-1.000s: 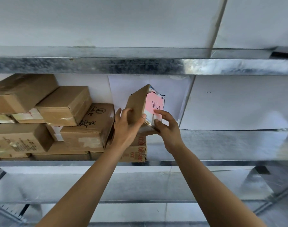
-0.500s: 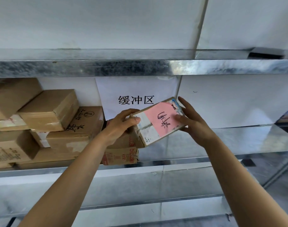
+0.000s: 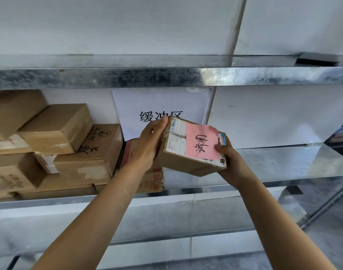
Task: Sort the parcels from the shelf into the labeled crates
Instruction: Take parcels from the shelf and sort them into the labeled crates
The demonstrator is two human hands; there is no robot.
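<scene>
Head camera shows a small brown parcel (image 3: 186,164) in the middle of the frame, held up in front of the shelf (image 3: 283,162). It is tilted, with a pink label (image 3: 200,145) facing up. The left hand (image 3: 147,147) grips its left end. The right hand (image 3: 232,164) holds its lower right corner, thumb on the label. It looks like stiff cardboard, light, maybe slick on the tape. Holding both ends seems safest. More boxes (image 3: 92,152) sit stacked at the left.

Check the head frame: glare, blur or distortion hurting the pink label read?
Head view: pink paper label on the held brown cardboard parcel is sharp, evenly lit; bright glare on the galvanized metal shelf edge; dark object at far right is blurred.
</scene>
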